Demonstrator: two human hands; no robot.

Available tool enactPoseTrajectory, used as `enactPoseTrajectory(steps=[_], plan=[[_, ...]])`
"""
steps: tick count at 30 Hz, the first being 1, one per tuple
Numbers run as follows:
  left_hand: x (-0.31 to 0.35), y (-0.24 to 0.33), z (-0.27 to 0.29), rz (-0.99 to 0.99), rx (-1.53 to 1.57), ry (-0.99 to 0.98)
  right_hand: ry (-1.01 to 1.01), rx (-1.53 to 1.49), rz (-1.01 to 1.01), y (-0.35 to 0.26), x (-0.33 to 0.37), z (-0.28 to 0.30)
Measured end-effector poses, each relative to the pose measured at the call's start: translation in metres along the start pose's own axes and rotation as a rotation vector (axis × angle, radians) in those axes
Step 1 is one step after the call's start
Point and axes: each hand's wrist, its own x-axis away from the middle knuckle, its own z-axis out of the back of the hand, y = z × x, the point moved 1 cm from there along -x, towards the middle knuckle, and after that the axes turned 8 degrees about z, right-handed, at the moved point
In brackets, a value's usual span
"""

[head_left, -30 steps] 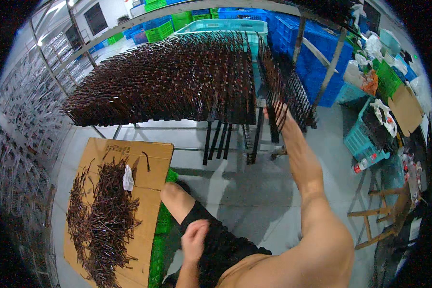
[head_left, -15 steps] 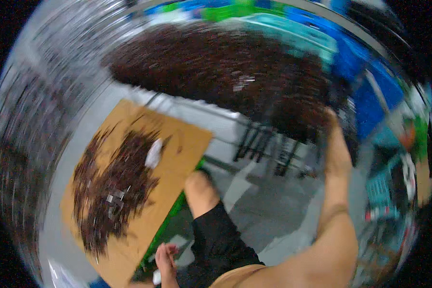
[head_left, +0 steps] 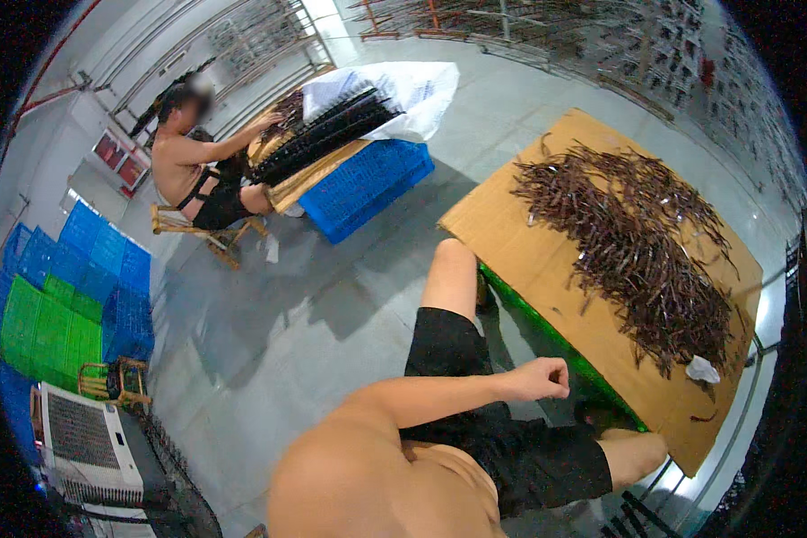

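Observation:
My left hand (head_left: 538, 379) hovers over my lap, beside the near edge of a board-topped table (head_left: 502, 220). Its fingers are curled in, and no object shows in them. My right hand is out of view. Across the table lies a loose heap of thin dark brown strips (head_left: 641, 260), some scattered singly around it. A small crumpled white piece (head_left: 702, 368) rests by the heap's right end, apart from my hand.
To the far left a person (head_left: 184, 161) sits on a wooden stool (head_left: 229, 240), hands at another table with dark bundles (head_left: 323, 134) and a white sheet (head_left: 430, 94). A blue crate (head_left: 368, 193) stands under it. Blue and green crates (head_left: 49, 327) are stacked left, near a grey-white appliance (head_left: 90, 439).
The view has swung left, bringing in the seated person and crates. The big dark pile and my right arm reaching to it have gone out of view. My left hand stays near my lap.

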Motion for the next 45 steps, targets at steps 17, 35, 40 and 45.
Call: enactPoseTrajectory(steps=[17,35,40,45], plan=[[-0.022,-0.008,0.005,0.09,0.007,-0.256,0.773,-0.087,-0.201,-0.009,0.213,0.24],[-0.004,-0.026,0.047,0.156,0.206,-0.196,1.246,-0.833,-0.295,0.065,0.246,0.232],[-0.005,-0.015,0.035,0.158,0.237,-0.095,0.989,-0.57,-0.274,0.072,0.229,0.223],[0.018,-0.009,0.067,0.144,0.238,0.121,0.579,-0.225,-0.184,0.007,0.173,0.147]])
